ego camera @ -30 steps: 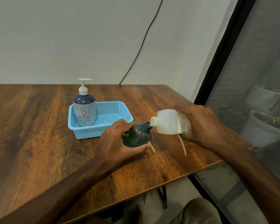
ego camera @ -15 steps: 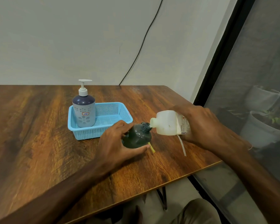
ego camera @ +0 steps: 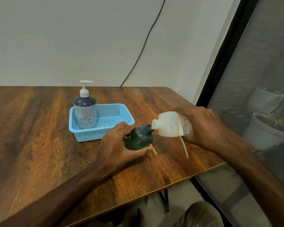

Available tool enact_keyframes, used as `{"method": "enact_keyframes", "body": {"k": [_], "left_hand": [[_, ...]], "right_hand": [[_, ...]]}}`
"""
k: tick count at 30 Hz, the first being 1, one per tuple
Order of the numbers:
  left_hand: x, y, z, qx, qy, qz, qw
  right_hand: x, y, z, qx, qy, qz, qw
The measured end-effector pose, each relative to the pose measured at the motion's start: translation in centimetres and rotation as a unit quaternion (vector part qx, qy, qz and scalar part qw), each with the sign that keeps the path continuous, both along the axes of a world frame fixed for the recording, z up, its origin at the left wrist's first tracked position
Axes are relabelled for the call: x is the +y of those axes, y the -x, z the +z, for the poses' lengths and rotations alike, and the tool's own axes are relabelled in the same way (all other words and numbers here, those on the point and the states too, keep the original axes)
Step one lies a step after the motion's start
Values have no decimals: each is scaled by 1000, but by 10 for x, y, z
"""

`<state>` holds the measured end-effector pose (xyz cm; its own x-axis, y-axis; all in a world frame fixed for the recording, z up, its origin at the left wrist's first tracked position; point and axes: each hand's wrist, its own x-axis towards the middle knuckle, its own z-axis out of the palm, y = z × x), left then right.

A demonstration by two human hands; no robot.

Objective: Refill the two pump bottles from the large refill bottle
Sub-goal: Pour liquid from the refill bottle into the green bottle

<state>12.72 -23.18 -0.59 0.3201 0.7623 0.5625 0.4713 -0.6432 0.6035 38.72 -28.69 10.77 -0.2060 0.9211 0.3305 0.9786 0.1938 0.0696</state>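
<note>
A brown wood-grain tabletop (ego camera: 31,136) carries a light blue plastic mesh basket (ego camera: 88,135) left of centre. In the basket's left end stands a grey and dark purple pump bottle (ego camera: 84,113), upright, with a white pump head and a small label on its front.

Just to the right of the basket, the left hand (ego camera: 115,148) grips a dark green rounded bottle (ego camera: 138,138), fingers curled over its back and the thumb under its front. The bottle is tilted, with its open neck pointing up and to the right. A short yellow tube (ego camera: 154,150) lies on the tabletop just beside the thumb.

The mouth of a white translucent plastic refill bottle (ego camera: 168,124) touches that neck. The refill bottle is tipped onto its side, and the right hand (ego camera: 203,126) wraps round its labelled rear half. A thin white strip (ego camera: 184,147) runs down from under it; whether it hangs or lies on the wood cannot be told.

A black cable (ego camera: 143,45) runs down the pale wall behind. At far right, grey plant pots (ego camera: 266,128) show through a dark screen.
</note>
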Motion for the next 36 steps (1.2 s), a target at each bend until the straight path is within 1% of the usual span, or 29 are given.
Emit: {"method": "enact_keyframes", "body": {"k": [19, 24, 28, 36], "left_hand": [[0, 0, 0, -11, -5, -4, 1000], [0, 0, 0, -11, -2, -8, 1000], [-1, 0, 0, -14, -2, -7, 1000], [0, 2, -1, -7, -2, -8, 1000]], "right_hand": [[2, -1, -2, 7, 3, -6, 1000], [2, 1, 2, -16, -9, -2, 1000], [1, 1, 1, -10, 0, -8, 1000], [2, 0, 0, -20, -11, -1, 1000]]}}
